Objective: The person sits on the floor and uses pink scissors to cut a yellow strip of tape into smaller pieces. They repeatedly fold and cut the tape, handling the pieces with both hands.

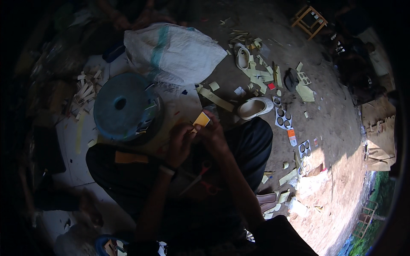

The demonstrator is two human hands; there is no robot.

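Observation:
A small folded yellow-orange piece [202, 120], paper or thin card with a pale edge, sits between my two hands. My left hand [181, 142] is closed, its fingertips pinching the near lower corner. On the other side, my right hand [212, 133] grips the same piece with thumb and fingers. Below the hands, scissors with red handles [206, 166] lie on my dark-clothed lap, partly lost in shadow. Across my left thigh rests an orange-yellow strip [131, 157].
Left of my hands stands a round blue-green drum-like stool [109, 100] with bits on top. Beyond it lies a white woven sack [179, 53]. White shoes [255, 107] and pale yellow scraps [260, 77] litter the ground. Another person's hands [147, 18] show at the far side.

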